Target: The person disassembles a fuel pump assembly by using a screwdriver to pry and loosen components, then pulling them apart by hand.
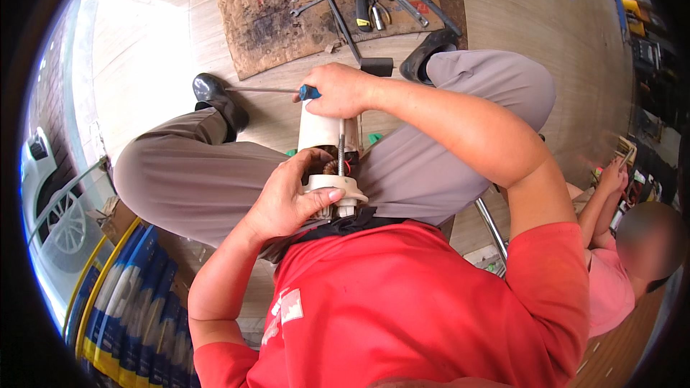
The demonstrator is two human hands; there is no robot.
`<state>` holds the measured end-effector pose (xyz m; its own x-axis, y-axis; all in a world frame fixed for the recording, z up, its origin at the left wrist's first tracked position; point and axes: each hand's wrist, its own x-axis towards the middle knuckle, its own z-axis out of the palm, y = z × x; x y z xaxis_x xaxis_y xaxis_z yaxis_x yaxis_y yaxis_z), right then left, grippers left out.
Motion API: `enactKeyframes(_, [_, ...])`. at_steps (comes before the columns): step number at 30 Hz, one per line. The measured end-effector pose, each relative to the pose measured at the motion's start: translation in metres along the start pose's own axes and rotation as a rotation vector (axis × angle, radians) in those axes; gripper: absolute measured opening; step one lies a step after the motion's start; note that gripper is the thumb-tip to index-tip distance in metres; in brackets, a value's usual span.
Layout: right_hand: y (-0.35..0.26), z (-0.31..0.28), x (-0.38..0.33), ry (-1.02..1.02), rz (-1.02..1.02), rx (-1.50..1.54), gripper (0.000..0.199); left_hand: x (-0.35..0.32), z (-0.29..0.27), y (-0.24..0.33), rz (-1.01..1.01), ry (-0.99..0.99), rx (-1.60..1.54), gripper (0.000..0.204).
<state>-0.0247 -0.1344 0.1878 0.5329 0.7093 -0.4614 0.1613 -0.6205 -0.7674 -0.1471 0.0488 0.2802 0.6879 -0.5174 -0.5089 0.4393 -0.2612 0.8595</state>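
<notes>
Between my thighs is a motor-like device with a white cylindrical housing [320, 128] and a white end cap [342, 187] nearest my body. Copper-coloured windings [330, 167] and a bit of red wire show in the gap between them. A threaded metal rod [341, 154] runs lengthwise along it. My left hand [289, 197] is closed round the cap's left side, thumb across its front. At the far end of the housing, my right hand [338, 90] grips a screwdriver by its blue handle [309, 92], the thin shaft pointing left toward my shoe. Its palm side is hidden.
Ahead on the floor, a stained cardboard sheet [259, 36] bears a wrench [316, 1], a yellow-black handled tool [361, 8] and other tools. A hammer [375, 66] lies at its near edge. A seated person [611, 266] is at right; blue-yellow packages [129, 294] stand at left.
</notes>
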Motion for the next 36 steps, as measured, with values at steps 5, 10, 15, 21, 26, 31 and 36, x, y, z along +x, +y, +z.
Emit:
enactKeyframes(5, [0.001,0.008,0.000,-0.040,-0.006,0.009,0.039,-0.007,0.003,-0.010,0.025,0.047,0.217,0.066])
enactKeyframes(10, [0.003,0.012,-0.003,-0.049,0.024,0.017,0.038,-0.009,0.006,-0.010,0.052,0.108,0.292,0.061])
enactKeyframes(15, [0.005,0.015,-0.003,-0.040,0.030,0.022,0.037,-0.009,0.009,-0.014,0.086,0.154,0.367,0.059])
enactKeyframes(21, [-0.003,0.007,-0.007,-0.049,0.063,0.016,0.033,-0.014,0.010,-0.014,0.003,0.154,0.149,0.059])
enactKeyframes(26, [-0.001,-0.004,-0.011,0.039,0.000,-0.021,0.032,-0.011,0.013,-0.026,0.159,0.214,-0.229,0.067])
enactKeyframes(31, [0.006,-0.001,-0.016,-0.055,-0.078,0.023,0.040,-0.005,0.004,-0.019,-0.053,0.181,-0.064,0.047])
enactKeyframes(36, [-0.014,-0.001,-0.032,-0.125,-0.281,-0.100,0.052,0.003,0.001,-0.017,-0.158,0.250,-0.197,0.040])
